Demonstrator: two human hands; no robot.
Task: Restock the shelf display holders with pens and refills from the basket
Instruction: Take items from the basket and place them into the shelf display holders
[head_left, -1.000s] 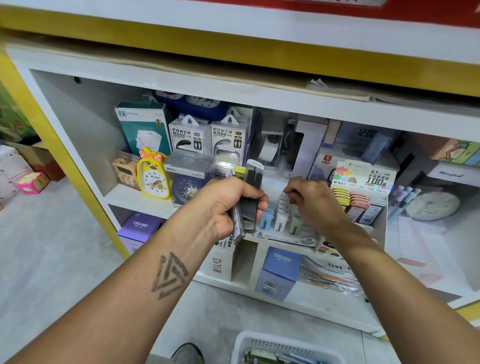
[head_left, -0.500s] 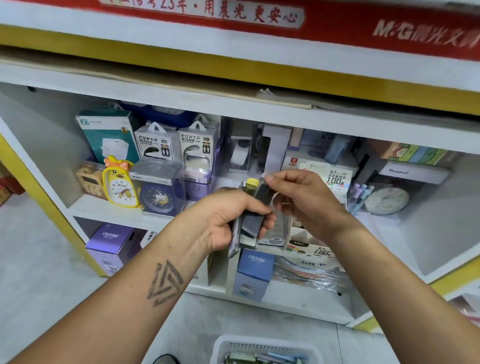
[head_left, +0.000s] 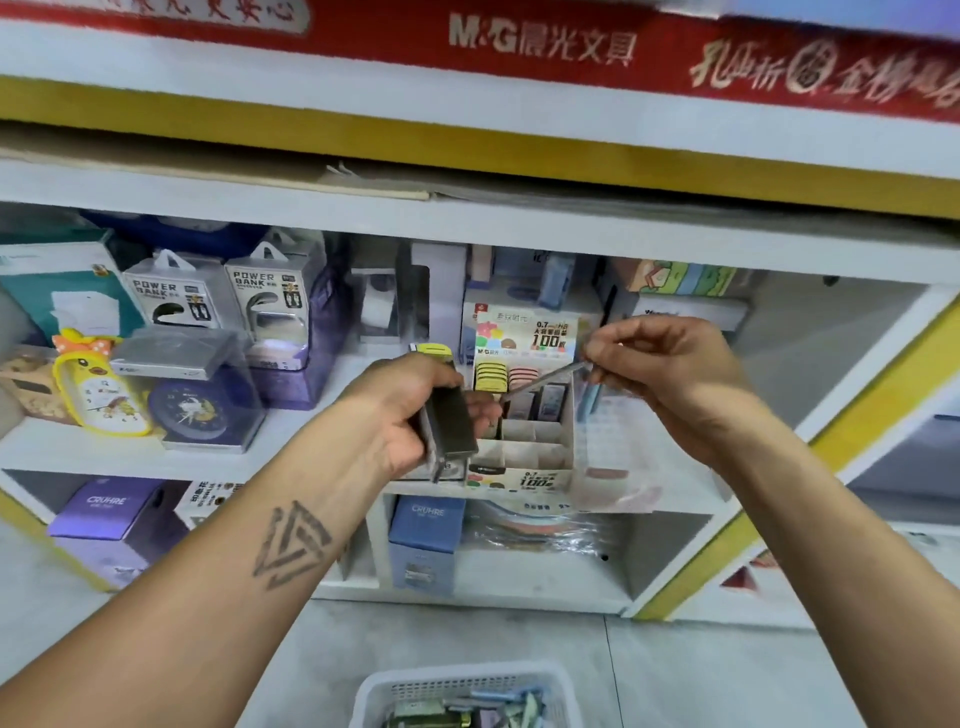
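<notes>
Since the earlier frame the right hand (head_left: 670, 374) has drawn one thin refill pack (head_left: 545, 378) up and rightward, pinching its end, out of the dark stack of refill packs (head_left: 451, 426) gripped by the left hand (head_left: 410, 410) at centre frame, above the white basket (head_left: 467, 680) at bottom edge and before the cardboard display holder (head_left: 524, 447) on the shelf.

Card, clear plastic and painted board on a stationery shelf

The refill display holder (head_left: 524, 457) is printed matt cardboard; the power bank packs (head_left: 267, 301) sit in glossy clear plastic; the basket (head_left: 467, 680) is white perforated plastic; the shelf (head_left: 467, 228) looks smooth painted board.
</notes>
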